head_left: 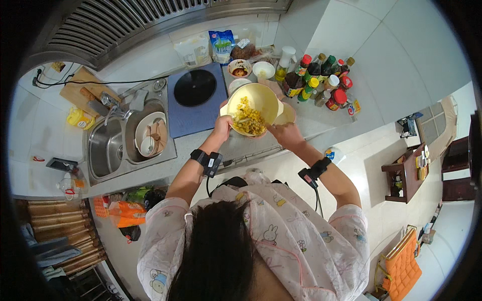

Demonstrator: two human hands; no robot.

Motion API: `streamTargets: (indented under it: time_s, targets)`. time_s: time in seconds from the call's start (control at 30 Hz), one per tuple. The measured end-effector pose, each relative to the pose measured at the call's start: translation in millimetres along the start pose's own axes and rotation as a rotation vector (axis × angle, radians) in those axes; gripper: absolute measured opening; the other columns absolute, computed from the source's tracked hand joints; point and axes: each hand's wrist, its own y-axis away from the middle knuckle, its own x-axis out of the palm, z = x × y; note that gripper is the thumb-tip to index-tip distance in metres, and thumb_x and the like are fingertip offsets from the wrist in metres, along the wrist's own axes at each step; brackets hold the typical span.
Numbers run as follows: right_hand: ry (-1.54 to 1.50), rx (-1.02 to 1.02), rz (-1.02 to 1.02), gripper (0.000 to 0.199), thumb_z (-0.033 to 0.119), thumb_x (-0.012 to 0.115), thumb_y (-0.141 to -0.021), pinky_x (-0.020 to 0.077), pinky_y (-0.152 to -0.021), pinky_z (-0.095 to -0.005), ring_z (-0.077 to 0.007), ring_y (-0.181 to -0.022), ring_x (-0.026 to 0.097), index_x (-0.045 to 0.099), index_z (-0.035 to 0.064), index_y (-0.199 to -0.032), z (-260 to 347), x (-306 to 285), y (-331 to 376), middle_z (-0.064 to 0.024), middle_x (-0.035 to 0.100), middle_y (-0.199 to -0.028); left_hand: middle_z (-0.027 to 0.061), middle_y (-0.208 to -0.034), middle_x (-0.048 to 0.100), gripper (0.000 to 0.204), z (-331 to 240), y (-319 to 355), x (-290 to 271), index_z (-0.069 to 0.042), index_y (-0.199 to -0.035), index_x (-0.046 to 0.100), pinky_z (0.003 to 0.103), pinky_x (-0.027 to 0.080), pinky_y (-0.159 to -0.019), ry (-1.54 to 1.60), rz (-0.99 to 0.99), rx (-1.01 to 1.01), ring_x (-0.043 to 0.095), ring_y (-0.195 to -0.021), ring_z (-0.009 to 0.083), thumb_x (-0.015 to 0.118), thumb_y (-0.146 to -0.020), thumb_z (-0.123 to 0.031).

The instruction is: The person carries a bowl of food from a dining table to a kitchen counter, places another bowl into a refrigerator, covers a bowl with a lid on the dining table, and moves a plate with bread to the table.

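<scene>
A pale yellow bowl (261,95) is tilted toward me over the counter, with yellow corn kernels (249,120) heaped at its near side. My left hand (221,127) grips the bowl's left rim. My right hand (284,132) reaches to the bowl's lower right edge, fingers at the corn; what it holds is hidden. A second, tan bowl (288,115) peeks out behind the yellow one on the right. Both wrists wear black bands.
A black induction hob (195,88) on a blue mat sits left of the bowl. A double sink (108,148) holds a pan with a ladle. Bottles and jars (319,80) crowd the right counter. Small bowls (240,68) and food bags (221,45) stand at the back.
</scene>
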Motion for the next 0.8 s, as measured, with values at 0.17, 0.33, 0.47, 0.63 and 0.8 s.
streamTargets:
  time_s: [0.17, 0.33, 0.47, 0.63, 0.8]
  targets:
    - [-0.012, 0.155, 0.156, 0.036, 0.006, 0.050, -0.070, 0.0469, -0.047, -0.0338, -0.0228, -0.054, 0.058, 0.055, 0.0108, -0.105, -1, 11, 2, -0.0066, 0.056, -0.059, 0.0117, -0.118, 0.043, 0.074, 8, -9, -6, -0.005, -0.124, 0.029, 0.030, 0.034, -0.094, -0.099, 0.002, 0.094, 0.041, -0.113, 0.0234, 0.038, -0.050, -0.003]
    - [-0.046, 0.113, 0.178, 0.037, 0.005, 0.050, -0.070, 0.0475, -0.049, -0.0346, -0.0236, -0.058, 0.059, 0.055, 0.0114, -0.106, -2, 25, 10, -0.0076, 0.057, -0.061, 0.0119, -0.119, 0.041, 0.075, 11, -1, 2, -0.002, -0.124, 0.028, 0.031, 0.030, -0.098, -0.128, 0.002, 0.151, 0.038, -0.115, 0.0245, 0.039, -0.049, -0.004]
    - [-0.147, 0.036, -0.149, 0.037, 0.005, 0.049, -0.071, 0.0477, -0.049, -0.0348, -0.0234, -0.059, 0.059, 0.055, 0.0124, -0.107, -7, 21, 14, -0.0081, 0.059, -0.063, 0.0125, -0.120, 0.041, 0.076, 12, 2, 5, 0.000, -0.124, 0.027, 0.031, 0.029, -0.098, -0.070, -0.025, 0.210, 0.037, -0.116, 0.0252, 0.040, -0.049, -0.005]
    - [-0.082, 0.157, 0.078, 0.035, 0.007, 0.049, -0.074, 0.0467, -0.047, -0.0344, -0.0231, -0.056, 0.058, 0.055, 0.0147, -0.107, -20, 27, 34, -0.0065, 0.058, -0.062, 0.0127, -0.120, 0.041, 0.076, 6, -3, 9, -0.001, -0.124, 0.027, 0.031, 0.031, -0.097, -0.086, -0.022, 0.232, 0.038, -0.115, 0.0257, 0.040, -0.049, -0.004]
    - [-0.088, 0.227, 0.196, 0.032, 0.011, 0.048, -0.076, 0.0453, -0.044, -0.0349, -0.0232, -0.054, 0.058, 0.055, 0.0164, -0.107, -24, 17, 38, -0.0051, 0.058, -0.061, 0.0125, -0.119, 0.042, 0.076, 7, -7, 9, -0.002, -0.124, 0.027, 0.030, 0.031, -0.096, -0.082, -0.026, 0.229, 0.039, -0.114, 0.0254, 0.040, -0.050, -0.002]
